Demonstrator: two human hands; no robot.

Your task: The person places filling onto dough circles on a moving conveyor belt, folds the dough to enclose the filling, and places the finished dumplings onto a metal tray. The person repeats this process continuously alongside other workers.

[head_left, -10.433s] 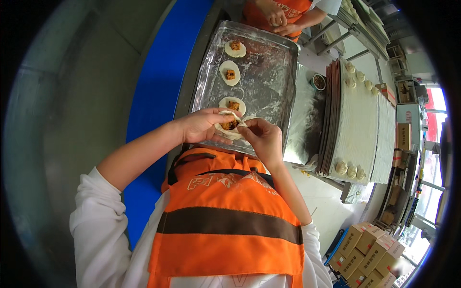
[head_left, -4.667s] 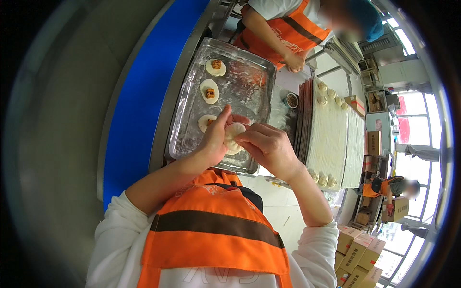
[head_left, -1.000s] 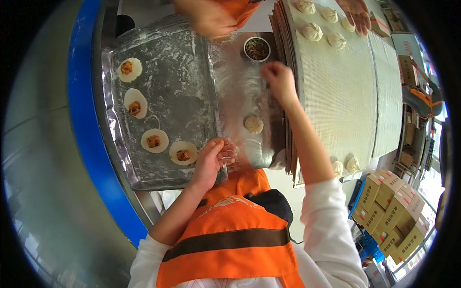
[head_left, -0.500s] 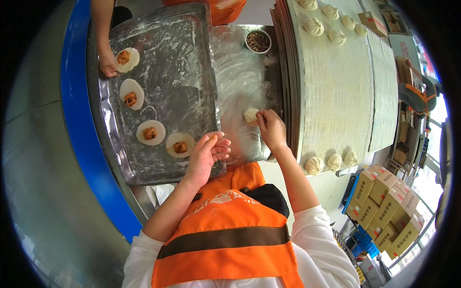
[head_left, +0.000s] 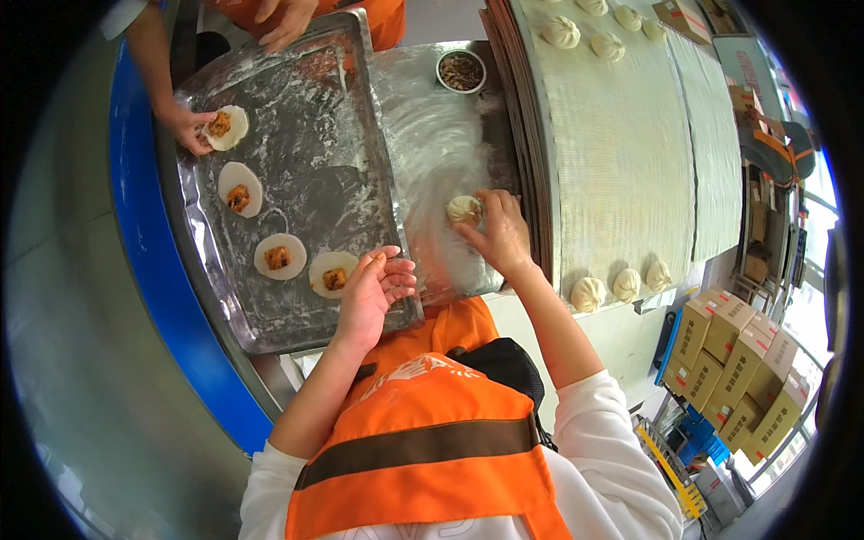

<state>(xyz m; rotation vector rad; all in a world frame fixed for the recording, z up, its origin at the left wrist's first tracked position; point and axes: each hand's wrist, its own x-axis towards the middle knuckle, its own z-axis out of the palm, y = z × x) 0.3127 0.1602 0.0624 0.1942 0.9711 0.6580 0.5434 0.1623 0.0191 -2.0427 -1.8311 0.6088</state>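
On the steel surface [head_left: 430, 135], a white pleated bun [head_left: 462, 210] sits right of the tray. My right hand [head_left: 500, 236] curls round its right side, the thumb along its near edge and the fingers beyond. Over the near right corner of the metal tray [head_left: 306, 171] hovers my left hand [head_left: 373, 292], its fingers loosely bent, apart and holding nothing. Beside it lies a round dough wrapper [head_left: 329, 274] topped with orange-brown filling. Farther left are another filled wrapper [head_left: 280, 256] and one more [head_left: 240, 190].
Across the tray, a co-worker's hand [head_left: 187, 129] holds a filled wrapper [head_left: 226, 128]; their other hand [head_left: 286, 22] is above the far edge. A bowl of dark filling [head_left: 461, 71] stands beyond the bun. Rightward, a mat-covered stack [head_left: 621, 162] bears several buns [head_left: 589, 294].
My right hand has gone from pinching the bun's edge to a wider grasp round its side. The co-worker's wrapper is tilted up, and their second hand has come into view.
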